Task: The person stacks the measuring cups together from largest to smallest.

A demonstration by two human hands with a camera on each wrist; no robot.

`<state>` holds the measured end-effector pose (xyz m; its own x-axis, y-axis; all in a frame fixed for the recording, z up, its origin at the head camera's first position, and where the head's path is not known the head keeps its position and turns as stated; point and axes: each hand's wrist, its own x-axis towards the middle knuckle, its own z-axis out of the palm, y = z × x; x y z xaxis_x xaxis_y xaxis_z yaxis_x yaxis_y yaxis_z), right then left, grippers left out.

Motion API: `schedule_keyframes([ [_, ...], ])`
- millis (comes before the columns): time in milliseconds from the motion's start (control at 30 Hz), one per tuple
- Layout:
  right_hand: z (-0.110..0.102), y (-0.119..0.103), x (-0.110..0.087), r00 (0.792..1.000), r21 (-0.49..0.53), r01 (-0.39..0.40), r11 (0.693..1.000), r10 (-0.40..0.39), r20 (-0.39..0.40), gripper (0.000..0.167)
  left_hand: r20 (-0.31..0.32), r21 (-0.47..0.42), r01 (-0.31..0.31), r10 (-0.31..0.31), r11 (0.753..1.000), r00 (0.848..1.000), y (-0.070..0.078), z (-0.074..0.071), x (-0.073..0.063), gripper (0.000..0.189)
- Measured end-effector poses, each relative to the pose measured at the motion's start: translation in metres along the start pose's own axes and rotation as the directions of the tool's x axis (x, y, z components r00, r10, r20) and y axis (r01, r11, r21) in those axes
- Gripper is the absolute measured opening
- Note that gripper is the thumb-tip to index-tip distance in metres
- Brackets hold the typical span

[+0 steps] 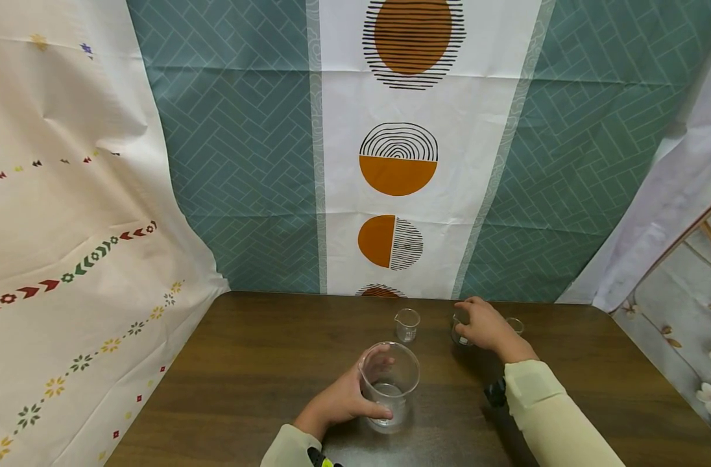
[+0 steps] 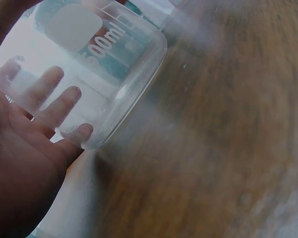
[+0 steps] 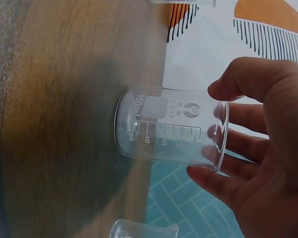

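My left hand [image 1: 349,395] grips a large clear glass beaker [image 1: 397,373] from its left side, thumb in front and fingers round the back. In the left wrist view the big beaker [image 2: 114,74] carries white print ending in "00ml". Farther back and to the right, my right hand [image 1: 482,324] holds a smaller beaker near its rim. That small beaker [image 3: 164,124] reads 100ml in the right wrist view, with the thumb [image 3: 228,89] on one side and the fingers on the other. Both beakers look empty and upright.
Another small beaker [image 1: 407,325] stands between the two held ones, toward the back edge. Behind my right wrist, the rim of one more glass vessel [image 1: 515,324] shows. A patterned curtain [image 1: 262,162] hangs right behind the brown wooden table [image 1: 244,389].
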<state>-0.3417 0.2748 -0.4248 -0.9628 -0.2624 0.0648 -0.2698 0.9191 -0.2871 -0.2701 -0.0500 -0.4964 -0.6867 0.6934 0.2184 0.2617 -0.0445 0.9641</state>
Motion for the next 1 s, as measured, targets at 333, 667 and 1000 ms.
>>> schedule_keyframes([
  [333,-0.0028,-0.0018,-0.0015,1.0,-0.003,0.024,1.0,-0.024,-0.014,0.052,0.002,-0.013,0.007,-0.007,1.0,1.0,0.0043,0.0005,-0.0012,0.1],
  [667,-0.0055,-0.0054,-0.0034,1.0,0.001,0.009,1.0,-0.009,-0.005,0.052,0.009,-0.022,-0.005,0.005,1.0,1.0,0.0026,-0.0003,-0.0013,0.1],
  [1000,-0.0079,-0.008,-0.0056,1.0,0.013,0.002,1.0,-0.003,0.001,0.051,0.012,-0.017,-0.002,0.002,1.0,1.0,0.0021,0.0001,-0.0006,0.102],
])
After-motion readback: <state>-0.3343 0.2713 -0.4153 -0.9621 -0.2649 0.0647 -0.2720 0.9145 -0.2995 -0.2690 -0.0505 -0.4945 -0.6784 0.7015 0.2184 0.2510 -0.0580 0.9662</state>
